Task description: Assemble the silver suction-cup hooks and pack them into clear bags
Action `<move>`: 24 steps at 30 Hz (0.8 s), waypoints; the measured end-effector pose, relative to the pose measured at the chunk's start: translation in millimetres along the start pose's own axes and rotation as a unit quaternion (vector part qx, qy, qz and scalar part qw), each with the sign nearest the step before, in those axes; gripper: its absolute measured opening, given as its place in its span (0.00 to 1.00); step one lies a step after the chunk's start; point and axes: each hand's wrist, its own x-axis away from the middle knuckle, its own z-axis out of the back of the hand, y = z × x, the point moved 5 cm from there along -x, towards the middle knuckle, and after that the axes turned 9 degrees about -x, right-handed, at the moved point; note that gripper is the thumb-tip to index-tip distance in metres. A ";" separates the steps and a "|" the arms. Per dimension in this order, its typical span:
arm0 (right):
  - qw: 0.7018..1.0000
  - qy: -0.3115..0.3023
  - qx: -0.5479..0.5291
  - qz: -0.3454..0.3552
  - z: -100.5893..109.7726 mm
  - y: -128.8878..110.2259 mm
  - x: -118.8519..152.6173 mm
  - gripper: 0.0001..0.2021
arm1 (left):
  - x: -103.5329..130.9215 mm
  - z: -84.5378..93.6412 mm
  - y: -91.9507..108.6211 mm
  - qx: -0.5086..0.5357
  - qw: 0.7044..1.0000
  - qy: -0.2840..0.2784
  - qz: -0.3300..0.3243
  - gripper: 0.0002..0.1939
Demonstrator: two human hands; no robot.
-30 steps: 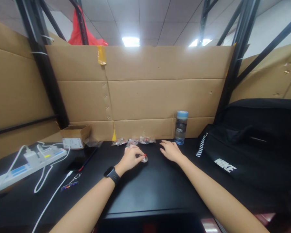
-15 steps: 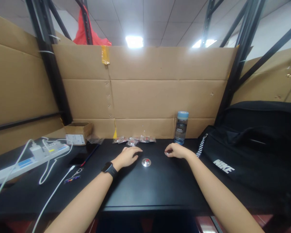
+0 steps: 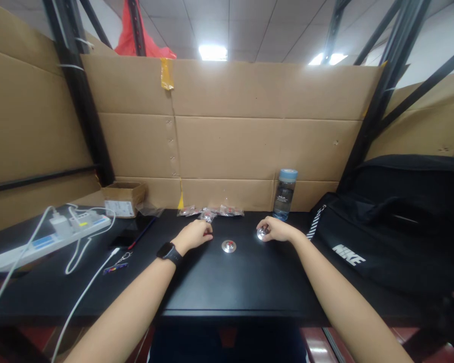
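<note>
A round silvery disc with a red centre (image 3: 229, 246) lies flat on the black table (image 3: 230, 287) between my hands. My right hand (image 3: 274, 229) has its fingers closed on a second shiny disc (image 3: 262, 233), held at the table in front of the bottle. To the left, my left hand (image 3: 194, 234), with a dark watch on the wrist, has its fingers curled together; what they hold, if anything, is too small to make out. Just beyond it several plastic-wrapped discs (image 3: 230, 210) lie in a row along the cardboard wall.
Behind my right hand stands a water bottle (image 3: 285, 195). A black bag (image 3: 393, 237) fills the right side. At left are a power strip (image 3: 49, 242) with white cables, a small cardboard box (image 3: 124, 199), a dark phone and a keychain (image 3: 115, 268).
My left hand has drawn in its fingers and shifted slightly left, away from the middle disc. The disc at my right hand now shows more of its shiny face. The view has tilted slightly.
</note>
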 end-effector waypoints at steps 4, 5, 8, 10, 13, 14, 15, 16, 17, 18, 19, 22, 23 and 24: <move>0.998 0.017 -0.016 0.053 -2.1 -16.9 1.9 0.17 | 1.6 1.9 -9.8 0.013 0.999 -0.032 0.008 0.09; 0.998 0.020 -0.021 0.063 -3.8 -20.0 1.7 0.16 | 1.7 2.2 -10.3 0.017 0.999 -0.038 0.005 0.10; 0.995 0.040 -0.038 0.079 -8.6 -24.5 -0.3 0.19 | 1.7 3.0 -10.7 0.028 0.998 -0.052 -0.001 0.11; 0.994 0.056 -0.049 0.080 -11.3 -24.6 -2.0 0.23 | 2.3 3.3 -11.3 0.035 0.997 -0.062 -0.001 0.11; 0.993 0.064 -0.058 0.080 -14.6 -24.0 -4.2 0.21 | 4.5 4.5 -13.0 0.047 0.996 -0.081 0.001 0.13; 0.993 0.066 -0.059 0.082 -15.2 -24.2 -4.9 0.18 | 5.5 5.3 -13.7 0.050 0.995 -0.087 0.003 0.13; 0.992 0.068 -0.057 0.085 -15.5 -24.6 -5.5 0.15 | 6.5 6.1 -14.4 0.053 0.994 -0.093 0.005 0.14; 0.992 0.072 -0.054 0.088 -15.6 -25.0 -6.0 0.12 | 7.5 6.8 -14.9 0.056 0.993 -0.099 0.006 0.14; 0.992 0.076 -0.051 0.091 -15.6 -25.3 -6.5 0.10 | 8.3 7.6 -15.4 0.058 0.993 -0.106 0.007 0.15; 0.992 0.079 -0.046 0.092 -15.7 -25.6 -6.9 0.09 | 9.0 8.2 -15.8 0.059 0.992 -0.111 0.006 0.15; 0.991 0.083 -0.041 0.091 -15.8 -25.6 -7.4 0.09 | 9.4 8.6 -16.2 0.058 0.992 -0.116 0.005 0.14; 0.991 0.094 -0.028 0.088 -15.9 -25.3 -8.5 0.13 | 9.5 8.5 -17.1 0.044 0.991 -0.128 0.001 0.09; 0.991 0.098 -0.023 0.087 -15.7 -25.2 -8.8 0.14 | 9.3 8.0 -17.2 0.039 0.991 -0.131 -0.001 0.07; 0.991 0.101 -0.019 0.087 -15.3 -25.0 -9.0 0.16 | 9.0 7.5 -17.1 0.033 0.990 -0.134 -0.004 0.06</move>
